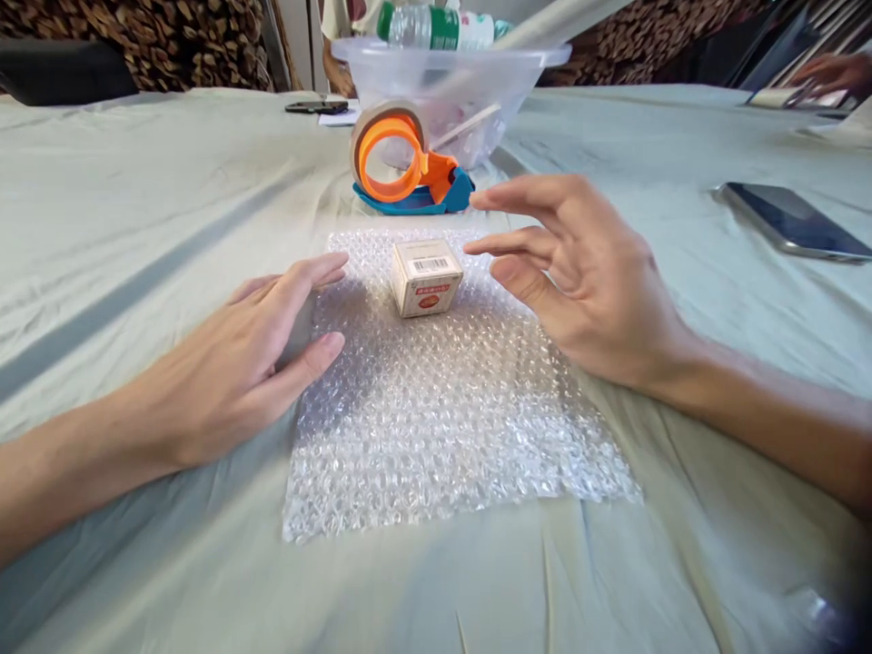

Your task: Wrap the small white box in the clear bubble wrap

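A small cardboard box (428,278) with a barcode on top and a red logo on its front rests on the far part of a sheet of bubble wrap (436,436). To its left, my left hand (259,350) is over the wrap's left edge, thumb and fingers apart, holding nothing. My right hand (579,272) hovers to the right of the box with fingers spread and nothing in them. Neither hand touches the box. Just beyond the wrap stands an orange and blue tape dispenser (440,186) carrying a roll of tape.
Behind the dispenser is a clear plastic tub (477,100), with a green-labelled bottle (436,27) on top. Phones lie at right (794,218) and far left of the tub (317,107). A pale cloth (170,563) covers the table. Other people's hands show at the far side.
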Available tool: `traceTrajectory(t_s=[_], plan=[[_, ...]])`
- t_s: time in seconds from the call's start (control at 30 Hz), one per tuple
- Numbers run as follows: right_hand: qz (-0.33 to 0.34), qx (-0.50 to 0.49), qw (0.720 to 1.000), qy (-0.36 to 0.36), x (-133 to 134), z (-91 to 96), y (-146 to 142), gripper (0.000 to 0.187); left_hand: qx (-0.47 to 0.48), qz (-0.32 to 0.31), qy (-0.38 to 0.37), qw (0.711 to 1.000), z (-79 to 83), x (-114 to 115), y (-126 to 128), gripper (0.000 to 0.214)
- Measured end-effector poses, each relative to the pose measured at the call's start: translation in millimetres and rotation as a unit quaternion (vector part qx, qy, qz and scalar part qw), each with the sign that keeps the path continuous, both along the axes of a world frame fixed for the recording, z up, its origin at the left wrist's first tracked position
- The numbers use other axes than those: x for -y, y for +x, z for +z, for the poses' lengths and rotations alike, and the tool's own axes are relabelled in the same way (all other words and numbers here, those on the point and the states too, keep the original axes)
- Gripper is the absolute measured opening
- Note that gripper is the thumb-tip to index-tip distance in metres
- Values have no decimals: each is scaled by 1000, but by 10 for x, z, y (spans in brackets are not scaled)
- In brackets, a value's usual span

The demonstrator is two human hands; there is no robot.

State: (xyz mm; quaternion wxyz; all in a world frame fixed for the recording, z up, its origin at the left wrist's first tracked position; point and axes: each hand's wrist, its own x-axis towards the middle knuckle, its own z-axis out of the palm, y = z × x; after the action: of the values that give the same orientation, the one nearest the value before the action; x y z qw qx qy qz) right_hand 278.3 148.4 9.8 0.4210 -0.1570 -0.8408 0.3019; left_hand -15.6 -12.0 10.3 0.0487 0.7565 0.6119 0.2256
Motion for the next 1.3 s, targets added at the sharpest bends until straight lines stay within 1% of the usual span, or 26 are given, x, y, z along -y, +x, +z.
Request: traceTrajectory(t_s=[0.07, 0.13, 0.23, 0.3, 0.37, 0.47, 0.57, 0.7, 0.77, 0.83, 0.9, 0.97, 1.03, 1.1, 1.17, 1.23, 1.3], plan=[[4, -13, 1000, 27, -13, 30, 2, 34, 3, 4, -3, 1000, 8, 2, 9, 65], [8, -3, 999, 44, -38, 52, -5, 40, -9, 3, -6, 1000, 17, -4, 21, 69], [30, 28, 998, 52, -76, 53, -26, 50, -35, 9, -21, 999, 35, -17, 41, 74], [43, 51, 996, 51, -81, 38, -49, 52, -48, 6, -34, 998, 46, -19, 52, 75], [42, 66, 995, 55, -68, 23, -80, 50, -60, 8, -34, 998, 53, -14, 61, 73], [24, 60, 996, 60, -40, 14, -129, 47, -68, 16, -32, 997, 54, -8, 70, 72], [10, 55, 997, 59, -32, 12, -165, 48, -65, 17, -36, 997, 53, -17, 75, 75], [19, 58, 997, 47, -16, 16, -168, 47, -63, 23, -47, 997, 67, -31, 77, 78], [21, 59, 997, 39, -7, 29, -141, 43, -55, 24, -58, 997, 79, -29, 70, 79], [-5, 56, 998, 41, -25, 50, -85, 37, -44, 36, -48, 997, 96, -25, 54, 77], [-74, 67, 993, 67, -85, 73, -2, 32, -36, 70, -19, 997, 118, -25, 36, 67], [-161, 123, 974, 104, -170, 90, 90, 29, -46, 116, 13, 992, 142, -31, 23, 59], [-223, 209, 946, 112, -238, 100, 162, 30, -57, 152, 29, 986, 160, -41, 25, 56], [-237, 280, 927, 84, -246, 105, 193, 36, -44, 153, 35, 987, 163, -46, 49, 54], [-223, 307, 924, 53, -192, 110, 187, 43, -5, 124, 36, 992, 154, -43, 90, 50], [-207, 289, 934, 38, -106, 116, 162, 45, 34, 95, 38, 994, 143, -29, 136, 44], [-196, 234, 952, 27, -23, 121, 138, 42, 65, 83, 33, 994, 137, -10, 170, 41]])
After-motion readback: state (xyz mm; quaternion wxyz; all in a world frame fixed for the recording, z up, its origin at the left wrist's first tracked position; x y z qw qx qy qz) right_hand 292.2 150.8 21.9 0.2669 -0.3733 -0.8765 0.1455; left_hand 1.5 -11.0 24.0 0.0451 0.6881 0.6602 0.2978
